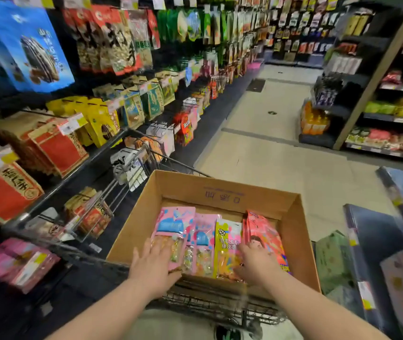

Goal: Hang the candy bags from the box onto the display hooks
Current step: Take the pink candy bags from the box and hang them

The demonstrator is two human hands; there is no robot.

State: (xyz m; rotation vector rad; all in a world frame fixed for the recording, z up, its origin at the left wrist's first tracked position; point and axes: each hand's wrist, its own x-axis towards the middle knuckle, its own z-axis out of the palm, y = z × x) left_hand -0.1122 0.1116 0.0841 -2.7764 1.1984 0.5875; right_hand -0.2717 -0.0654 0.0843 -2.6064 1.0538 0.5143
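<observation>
My black wire cart [220, 307] is carrying this open brown cardboard box [302, 241], with pink, yellow and red candy bags [227, 241] lying inside.

Open brown cardboard box [222, 192], blue printed characters on the far inner wall. Inside, along the near side, candy bags lying side by side: pink bag [174, 224] with blue panel, raised and overlapping a 2nd pink bag [204, 241]; yellow bag [227, 236] just beside; red bags [264, 234] stacked against the right wall. Wire display hooks [160, 127] up left, well apart from the box.
</observation>
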